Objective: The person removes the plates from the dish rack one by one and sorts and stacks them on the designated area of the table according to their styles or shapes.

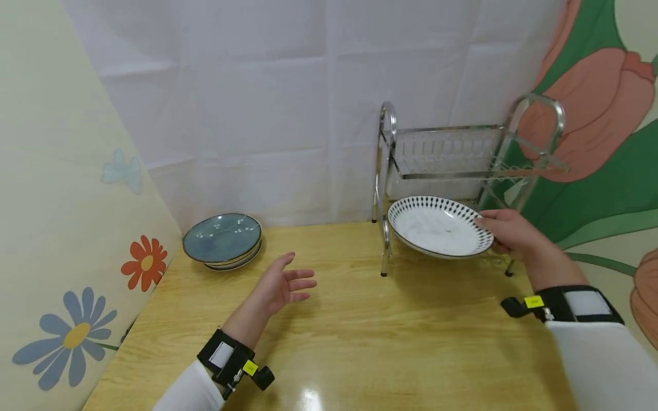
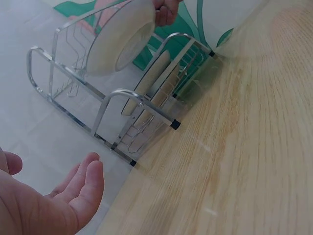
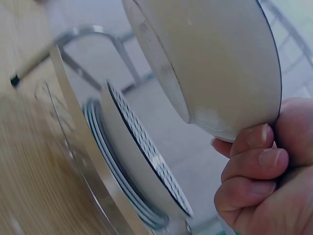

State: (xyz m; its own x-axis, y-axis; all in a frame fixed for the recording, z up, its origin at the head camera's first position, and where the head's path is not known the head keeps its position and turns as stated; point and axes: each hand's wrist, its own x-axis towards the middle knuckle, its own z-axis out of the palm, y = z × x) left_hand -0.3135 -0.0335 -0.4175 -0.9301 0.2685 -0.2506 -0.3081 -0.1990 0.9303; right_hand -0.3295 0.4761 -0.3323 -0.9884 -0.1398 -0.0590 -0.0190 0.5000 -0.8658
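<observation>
My right hand grips the right rim of a deep white plate with black diamond marks around its edge. It holds this plate tilted in front of a two-tier metal dish rack. From the right wrist view, fingers curl at the rim under the plate's pale underside. Another patterned plate leans in the rack's lower tier beside blue-edged plates. My left hand hovers over the table, palm turned inward, fingers loosely extended, holding nothing.
A stack of plates, with a blue flowered plate on top, stands at the table's back left. The wooden table meets a white cloth backdrop. Painted walls flank both sides.
</observation>
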